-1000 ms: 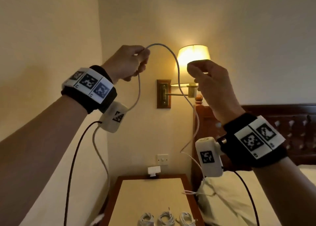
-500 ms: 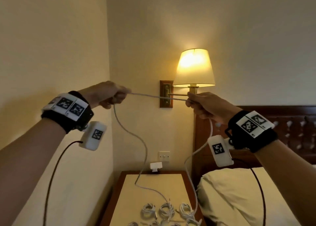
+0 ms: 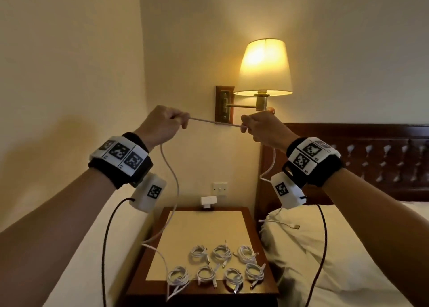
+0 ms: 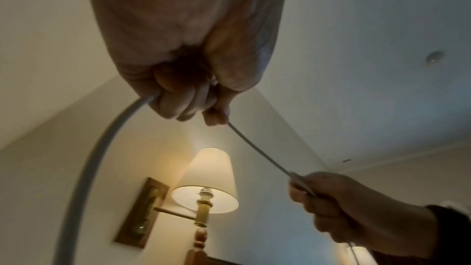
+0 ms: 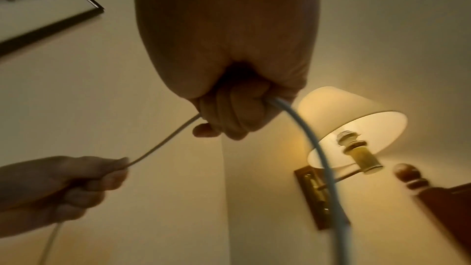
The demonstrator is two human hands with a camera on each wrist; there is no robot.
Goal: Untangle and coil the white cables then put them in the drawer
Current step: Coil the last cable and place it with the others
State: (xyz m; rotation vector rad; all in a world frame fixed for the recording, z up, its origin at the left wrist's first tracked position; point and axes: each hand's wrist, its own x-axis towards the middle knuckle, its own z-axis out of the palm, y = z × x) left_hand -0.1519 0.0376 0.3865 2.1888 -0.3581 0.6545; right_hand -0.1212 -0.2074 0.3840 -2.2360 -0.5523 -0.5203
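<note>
A white cable (image 3: 214,122) is stretched taut between my two hands, held up in front of the wall. My left hand (image 3: 162,125) grips it with curled fingers, and the cable's tail (image 3: 173,181) hangs from that fist down past the nightstand's left edge. My right hand (image 3: 261,128) grips the other side; its tail (image 3: 270,167) drops toward the bed, ending in a plug (image 3: 293,226) on the pillow. In the left wrist view the cable (image 4: 257,152) runs from my left fist (image 4: 193,104) to the other hand. Several coiled white cables (image 3: 221,252) lie in two rows on the nightstand (image 3: 202,227).
A lit wall lamp (image 3: 264,67) on a brass arm hangs just behind my hands. A dark wooden headboard (image 3: 371,163) and a bed with a pale pillow (image 3: 325,260) fill the right. A wall socket (image 3: 220,188) and a white adapter (image 3: 209,201) sit behind the nightstand.
Both hands have come down from lamp height and drawn the looped cable straight between them. My view has tipped down, showing more of the nightstand and its coils.
</note>
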